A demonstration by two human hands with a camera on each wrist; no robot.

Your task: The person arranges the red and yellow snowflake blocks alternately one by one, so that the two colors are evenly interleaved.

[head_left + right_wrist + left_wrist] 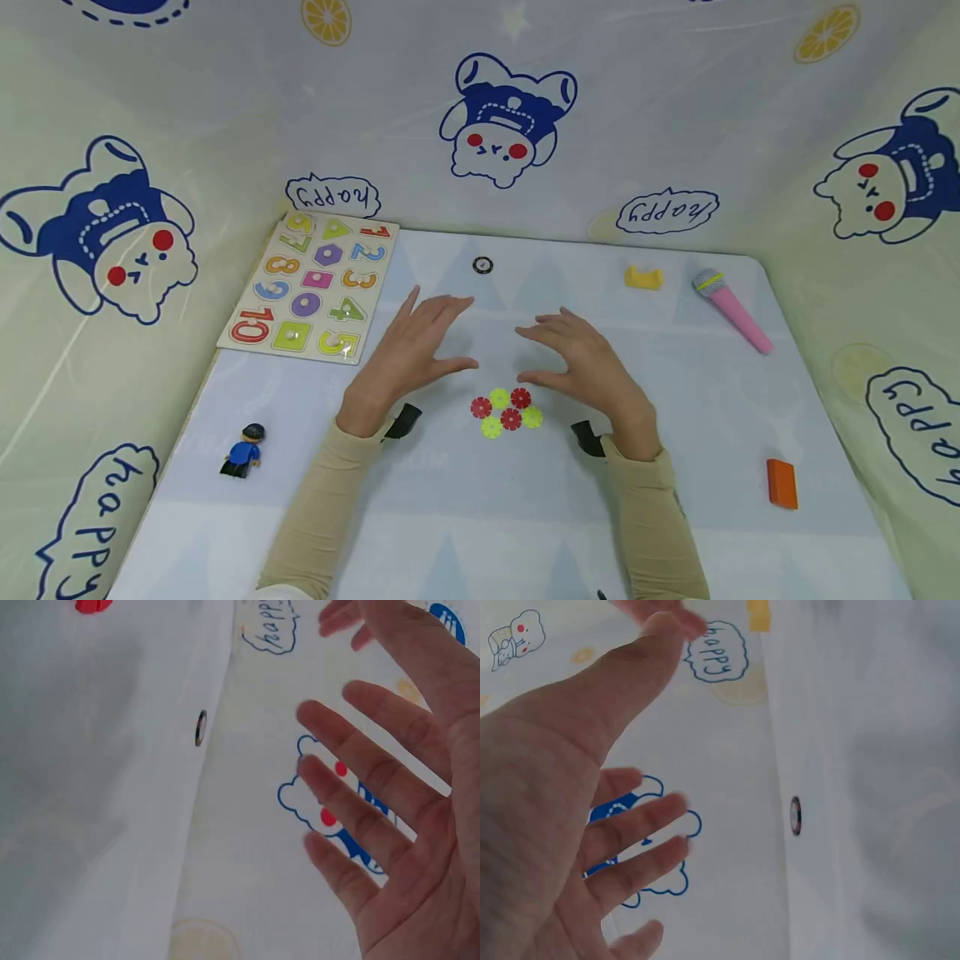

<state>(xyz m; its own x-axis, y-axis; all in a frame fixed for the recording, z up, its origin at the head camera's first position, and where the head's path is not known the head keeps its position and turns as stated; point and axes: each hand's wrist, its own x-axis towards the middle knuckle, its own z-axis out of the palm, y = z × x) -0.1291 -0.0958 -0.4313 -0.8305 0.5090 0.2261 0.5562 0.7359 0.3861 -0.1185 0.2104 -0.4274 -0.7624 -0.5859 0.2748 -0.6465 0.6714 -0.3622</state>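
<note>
- Hovering above the worktop point(465, 517), the left hand point(408, 350) has straight, spread fingers and holds nothing.
- Facing it, the right hand point(592, 367) is also wide, fingers relaxed, and holds nothing.
- A cluster of red and yellow-green flower discs point(506, 410) lies flat on the worktop, just below the gap between the two hands, touching neither.
- A small black ring point(482, 265) lies further back, near the cloth wall.
- A number puzzle board point(311, 285) rests at the left rear; a toy figure point(243, 450) stands at the left front.
- A yellow piece point(643, 277), a pink microphone point(731, 310) and an orange block point(782, 483) lie on the right.
</note>
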